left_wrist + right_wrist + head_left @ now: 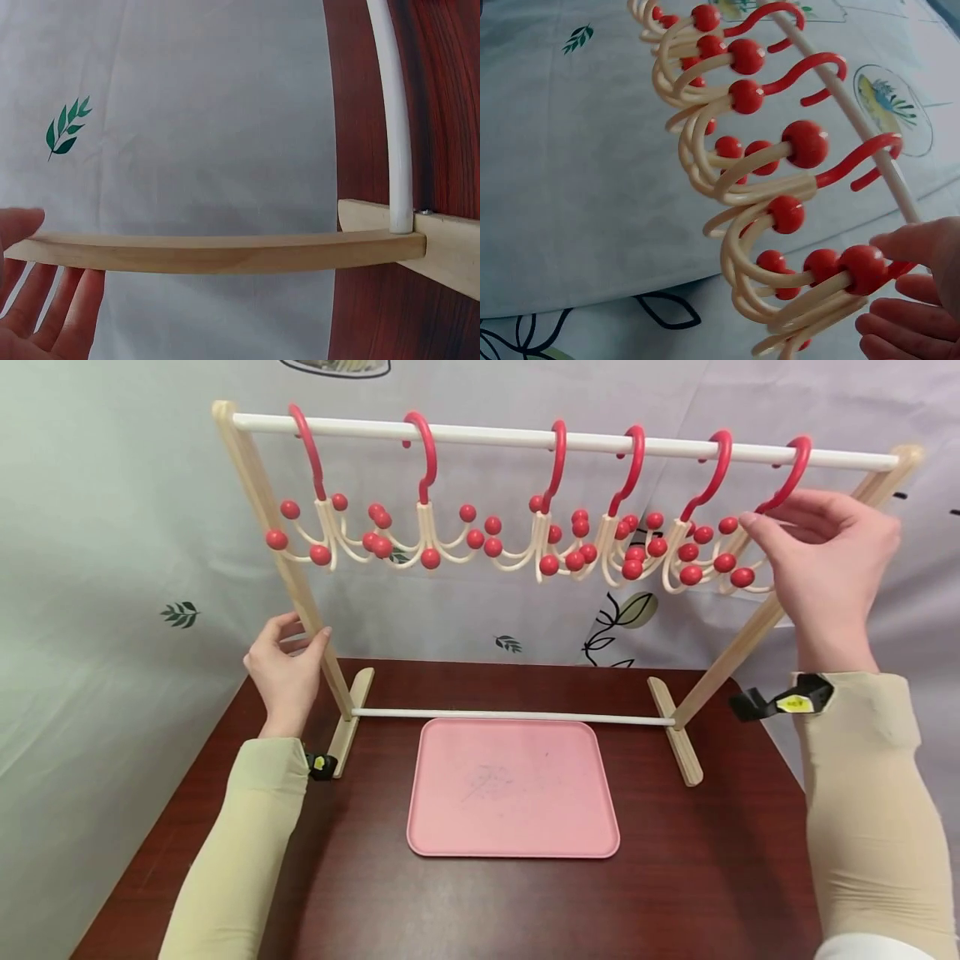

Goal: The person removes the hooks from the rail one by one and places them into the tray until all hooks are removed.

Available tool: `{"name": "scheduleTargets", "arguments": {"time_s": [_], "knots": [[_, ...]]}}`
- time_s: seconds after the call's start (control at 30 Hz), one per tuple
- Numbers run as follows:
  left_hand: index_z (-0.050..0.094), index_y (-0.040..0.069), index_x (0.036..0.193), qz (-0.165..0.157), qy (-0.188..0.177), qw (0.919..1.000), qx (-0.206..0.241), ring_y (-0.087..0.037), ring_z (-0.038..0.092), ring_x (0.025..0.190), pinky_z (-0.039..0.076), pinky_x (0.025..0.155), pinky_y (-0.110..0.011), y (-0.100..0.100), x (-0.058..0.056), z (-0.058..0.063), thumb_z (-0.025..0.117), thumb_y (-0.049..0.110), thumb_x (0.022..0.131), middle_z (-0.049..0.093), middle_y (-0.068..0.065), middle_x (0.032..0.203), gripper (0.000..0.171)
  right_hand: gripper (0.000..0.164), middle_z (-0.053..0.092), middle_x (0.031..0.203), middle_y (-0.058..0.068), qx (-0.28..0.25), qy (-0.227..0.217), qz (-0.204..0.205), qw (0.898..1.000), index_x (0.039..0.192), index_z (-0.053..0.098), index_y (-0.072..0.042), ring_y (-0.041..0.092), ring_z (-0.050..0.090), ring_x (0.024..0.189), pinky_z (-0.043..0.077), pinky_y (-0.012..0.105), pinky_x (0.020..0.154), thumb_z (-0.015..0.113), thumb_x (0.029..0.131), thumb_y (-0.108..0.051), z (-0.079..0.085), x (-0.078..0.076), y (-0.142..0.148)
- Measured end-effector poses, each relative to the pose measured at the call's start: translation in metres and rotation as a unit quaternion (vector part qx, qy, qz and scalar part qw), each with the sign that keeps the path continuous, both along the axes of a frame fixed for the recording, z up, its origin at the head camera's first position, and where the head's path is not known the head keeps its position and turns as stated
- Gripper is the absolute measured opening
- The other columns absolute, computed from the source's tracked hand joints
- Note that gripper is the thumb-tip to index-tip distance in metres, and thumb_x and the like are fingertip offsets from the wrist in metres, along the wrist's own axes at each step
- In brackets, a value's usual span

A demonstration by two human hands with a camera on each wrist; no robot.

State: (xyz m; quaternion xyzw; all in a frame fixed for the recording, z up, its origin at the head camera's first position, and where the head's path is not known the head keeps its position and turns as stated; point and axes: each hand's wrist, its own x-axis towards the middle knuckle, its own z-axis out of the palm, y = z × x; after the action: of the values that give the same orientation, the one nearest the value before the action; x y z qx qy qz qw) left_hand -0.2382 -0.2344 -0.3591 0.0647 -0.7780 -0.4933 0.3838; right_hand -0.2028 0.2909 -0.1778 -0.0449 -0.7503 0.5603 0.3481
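Several cream hangers with curved prongs, red ball tips and red hooks hang from the white top rod (pixel 495 437) of a wooden rack. My right hand (pixel 836 552) is at the far right end, pinching the rightmost hanger (pixel 798 464) by its red hook between thumb and fingers; the hook is still over the rod. In the right wrist view, the thumb of my right hand (pixel 922 289) lies beside that hook, and its palm is partly cut off. My left hand (pixel 288 668) grips the rack's left wooden post (pixel 303 597), thumb on one side and fingers on the other (pixel 225 253).
A pink tray (pixel 513 789) lies on the dark red-brown table (pixel 480 910), against the rack's lower white bar (pixel 517 717). Wooden feet (pixel 678 739) support the rack at both sides. Behind it hangs a pale cloth (pixel 420 627) with leaf prints.
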Motion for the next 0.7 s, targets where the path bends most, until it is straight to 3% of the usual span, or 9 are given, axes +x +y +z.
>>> {"name": "scheduleTargets", "arguments": {"time_s": [0.17, 0.4, 0.7], "knots": [[0.075, 0.011, 0.120, 0.013, 0.004, 0.9999, -0.006, -0.019, 0.074, 0.092, 0.059, 0.082, -0.026, 0.0017, -0.0026, -0.0013, 0.079, 0.024, 0.090, 0.074, -0.006, 0.107, 0.033, 0.032, 0.077, 0.104, -0.004, 0.008, 0.021, -0.032, 0.999, 0.113, 0.078, -0.013, 0.005, 0.071, 0.091, 0.051, 0.017, 0.089, 0.086, 0.083, -0.022, -0.0024, -0.0041, -0.0025], [0.074, 0.011, 0.121, 0.020, 0.004, 0.9996, -0.021, -0.020, 0.074, 0.093, 0.059, 0.082, -0.026, 0.0010, -0.0028, -0.0024, 0.078, 0.025, 0.092, 0.075, -0.005, 0.108, 0.033, 0.023, 0.077, 0.101, -0.001, 0.009, 0.055, -0.047, 0.997, 0.109, 0.080, -0.011, 0.009, 0.070, 0.081, 0.053, 0.017, 0.083, 0.081, 0.088, -0.021, 0.0005, -0.0040, -0.0061], [0.075, 0.011, 0.119, 0.023, 0.003, 0.9996, -0.018, -0.024, 0.074, 0.092, 0.059, 0.081, -0.028, 0.0020, -0.0016, -0.0016, 0.080, 0.020, 0.090, 0.075, -0.006, 0.106, 0.031, 0.023, 0.077, 0.103, 0.000, 0.013, 0.059, -0.055, 0.997, 0.109, 0.079, -0.011, 0.007, 0.070, 0.080, 0.053, 0.015, 0.082, 0.081, 0.089, -0.022, -0.0001, -0.0061, -0.0069]]}}
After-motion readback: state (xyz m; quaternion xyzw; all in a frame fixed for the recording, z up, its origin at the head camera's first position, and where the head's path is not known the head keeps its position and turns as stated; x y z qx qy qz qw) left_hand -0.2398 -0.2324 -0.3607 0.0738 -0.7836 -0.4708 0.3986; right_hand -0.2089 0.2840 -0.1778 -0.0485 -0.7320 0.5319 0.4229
